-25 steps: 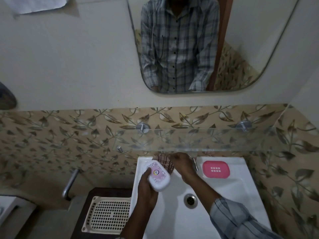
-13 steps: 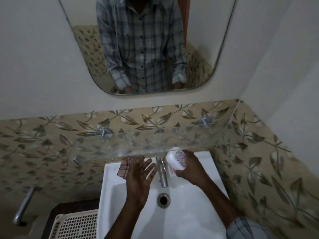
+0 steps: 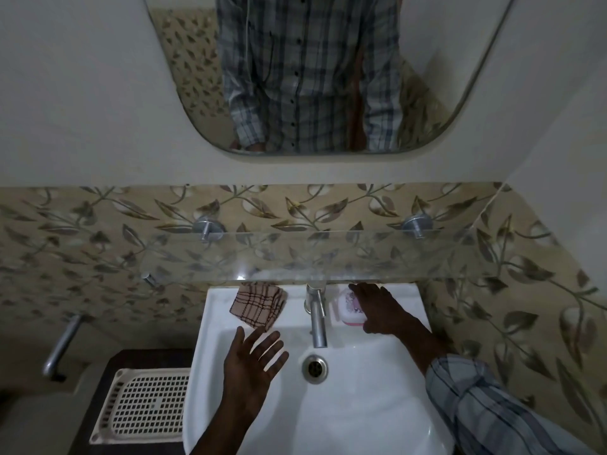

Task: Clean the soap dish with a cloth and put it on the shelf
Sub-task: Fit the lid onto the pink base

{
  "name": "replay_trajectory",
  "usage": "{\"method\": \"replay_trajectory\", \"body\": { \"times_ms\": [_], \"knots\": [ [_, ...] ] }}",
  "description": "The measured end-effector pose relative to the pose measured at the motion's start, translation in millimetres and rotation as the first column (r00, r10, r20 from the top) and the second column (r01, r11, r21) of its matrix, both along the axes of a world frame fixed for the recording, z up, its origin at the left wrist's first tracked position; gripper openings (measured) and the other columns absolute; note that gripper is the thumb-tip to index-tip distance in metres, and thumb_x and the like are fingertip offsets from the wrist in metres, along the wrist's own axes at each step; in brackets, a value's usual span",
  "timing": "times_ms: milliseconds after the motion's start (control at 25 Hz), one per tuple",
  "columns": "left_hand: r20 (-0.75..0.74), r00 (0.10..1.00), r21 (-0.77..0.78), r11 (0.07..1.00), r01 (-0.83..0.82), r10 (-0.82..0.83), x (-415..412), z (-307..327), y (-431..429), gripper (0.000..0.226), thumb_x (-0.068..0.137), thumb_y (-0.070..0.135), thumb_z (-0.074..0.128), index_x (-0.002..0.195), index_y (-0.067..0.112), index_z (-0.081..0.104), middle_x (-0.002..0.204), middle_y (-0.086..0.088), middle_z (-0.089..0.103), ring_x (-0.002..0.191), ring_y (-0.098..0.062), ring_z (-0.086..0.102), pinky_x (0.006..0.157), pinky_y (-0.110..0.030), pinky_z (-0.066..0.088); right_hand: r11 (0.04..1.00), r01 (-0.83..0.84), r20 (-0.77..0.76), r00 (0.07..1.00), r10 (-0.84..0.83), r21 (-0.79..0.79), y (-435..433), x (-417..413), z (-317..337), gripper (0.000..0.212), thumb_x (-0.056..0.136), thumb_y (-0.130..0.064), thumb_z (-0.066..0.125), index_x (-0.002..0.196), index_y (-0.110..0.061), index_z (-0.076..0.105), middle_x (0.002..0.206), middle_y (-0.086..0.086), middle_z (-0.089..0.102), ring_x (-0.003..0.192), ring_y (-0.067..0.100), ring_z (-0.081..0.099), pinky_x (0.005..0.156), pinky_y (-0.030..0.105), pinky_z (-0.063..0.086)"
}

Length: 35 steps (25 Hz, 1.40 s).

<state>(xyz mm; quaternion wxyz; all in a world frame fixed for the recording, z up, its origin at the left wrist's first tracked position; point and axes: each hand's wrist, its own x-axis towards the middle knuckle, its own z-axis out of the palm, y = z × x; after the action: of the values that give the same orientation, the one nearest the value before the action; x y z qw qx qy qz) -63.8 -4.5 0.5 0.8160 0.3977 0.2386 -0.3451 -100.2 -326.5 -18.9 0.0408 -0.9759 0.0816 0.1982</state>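
Soap dish (image 3: 348, 311) at sink's (image 3: 406, 291) back edge, right hand (image 3: 382, 311) holding it.

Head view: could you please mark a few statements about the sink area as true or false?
1. The cloth lies on the sink rim, left of the tap. True.
2. The left hand grips the cloth. False: it is open with fingers spread over the basin and holds nothing.
3. The right hand rests on the soap dish. True.
4. The soap dish sits on the glass shelf. False: it is on the sink rim, right of the tap.
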Motion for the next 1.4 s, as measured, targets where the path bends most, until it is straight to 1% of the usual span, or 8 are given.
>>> {"method": "replay_trajectory", "body": {
  "times_ms": [160, 280, 440, 560, 720, 960, 1200, 1400],
  "knots": [
    [0.048, 0.998, 0.05, 0.998, 0.031, -0.033, 3.1, 5.6, -8.5, 0.046, 0.096, 0.043, 0.054, 0.124, 0.007, 0.061, 0.122, -0.025, 0.068, 0.118, -0.04, 0.062, 0.102, -0.056, 0.048, 0.998, 0.065, 0.019, 0.998, -0.065, -0.015, -1.4, -1.3, -3.4, 0.11, 0.07, -0.026, 0.079, 0.155, -0.018, 0.01, 0.152, 0.009, 0.03, 0.137, 0.03, 0.031, 0.103, 0.046, 0.042],
    [0.161, 0.977, 0.136, 0.984, 0.118, -0.14, -2.1, 8.9, -11.7, 0.033, 0.094, 0.023, 0.062, 0.12, 0.003, 0.064, 0.117, -0.024, 0.07, 0.105, -0.036, 0.067, 0.091, -0.048, 0.058, 0.934, 0.282, 0.056, 0.952, -0.301, 0.219, 1.8, -9.4, 15.3, 0.111, 0.064, -0.036, 0.083, 0.153, -0.019, 0.018, 0.146, 0.008, 0.04, 0.132, 0.028, 0.039, 0.098, 0.039, 0.047],
    [0.356, 0.888, 0.256, 0.944, 0.206, -0.29, -9.0, 29.6, -28.1, 0.036, 0.087, 0.009, 0.073, 0.122, 0.003, 0.066, 0.11, -0.02, 0.073, 0.098, -0.031, 0.072, 0.089, -0.039, 0.06, 0.657, 0.343, 0.096, 0.838, -0.536, 0.671, 17.5, -34.2, 62.9, 0.098, 0.051, -0.049, 0.089, 0.136, -0.027, 0.046, 0.127, -0.005, 0.062, 0.106, 0.014, 0.062, 0.085, 0.03, 0.054],
    [0.466, 0.778, 0.298, 0.903, 0.31, -0.421, -9.9, 57.8, -42.2, 0.057, 0.077, 0.024, 0.082, 0.13, 0.02, 0.061, 0.117, -0.01, 0.073, 0.109, -0.025, 0.071, 0.094, -0.038, 0.058, 0.407, 0.287, -0.01, 0.827, -0.562, 0.867, 50.9, -46.1, 94.7, 0.09, 0.049, -0.046, 0.093, 0.129, -0.031, 0.053, 0.117, -0.008, 0.067, 0.102, 0.016, 0.066, 0.083, 0.039, 0.06],
    [0.482, 0.717, 0.202, 0.861, 0.467, -0.503, -4.0, 77.4, -47.1, 0.085, 0.072, 0.031, 0.087, 0.142, 0.042, 0.041, 0.138, 0.001, 0.061, 0.122, -0.02, 0.064, 0.103, -0.046, 0.052, 0.334, 0.224, -0.028, 0.863, -0.504, 0.916, 95.0, -41.5, 117.1, 0.079, 0.051, -0.045, 0.094, 0.121, -0.036, 0.058, 0.114, -0.009, 0.069, 0.101, 0.014, 0.068, 0.081, 0.034, 0.061],
    [0.504, 0.762, 0.117, 0.907, 0.406, -0.406, 11.7, 82.9, -30.2, 0.069, 0.078, 0.008, 0.079, 0.14, 0.019, 0.053, 0.138, -0.022, 0.057, 0.124, -0.039, 0.06, 0.103, -0.057, 0.049, 0.237, 0.209, -0.067, 0.865, -0.496, 0.949, 127.5, -29.1, 126.7, 0.077, 0.057, -0.038, 0.094, 0.125, -0.032, 0.058, 0.116, -0.005, 0.068, 0.101, 0.016, 0.068, 0.07, 0.029, 0.06],
    [0.48, 0.797, 0.112, 0.926, 0.36, -0.368, 11.0, 78.7, -22.1, 0.064, 0.082, 0.006, 0.075, 0.14, 0.017, 0.052, 0.136, -0.021, 0.06, 0.125, -0.038, 0.059, 0.102, -0.052, 0.051, 0.159, 0.204, -0.101, 0.863, -0.495, 0.966, 138.3, -32.3, 124.8, 0.071, 0.063, -0.031, 0.093, 0.126, -0.03, 0.06, 0.119, 0.001, 0.067, 0.105, 0.021, 0.066, 0.074, 0.03, 0.06],
    [0.491, 0.778, 0.092, 0.911, 0.402, -0.392, 9.8, 77.9, -21.2, 0.057, 0.079, 0.014, 0.078, 0.134, 0.018, 0.06, 0.135, -0.021, 0.06, 0.118, -0.033, 0.065, 0.091, -0.045, 0.056, 0.12, 0.198, -0.116, 0.864, -0.491, 0.973, 149.2, -37.1, 124.7, 0.074, 0.073, -0.034, 0.086, 0.138, -0.029, 0.051, 0.125, 0.003, 0.065, 0.113, 0.023, 0.064, 0.093, 0.045, 0.057]
  ]
}}
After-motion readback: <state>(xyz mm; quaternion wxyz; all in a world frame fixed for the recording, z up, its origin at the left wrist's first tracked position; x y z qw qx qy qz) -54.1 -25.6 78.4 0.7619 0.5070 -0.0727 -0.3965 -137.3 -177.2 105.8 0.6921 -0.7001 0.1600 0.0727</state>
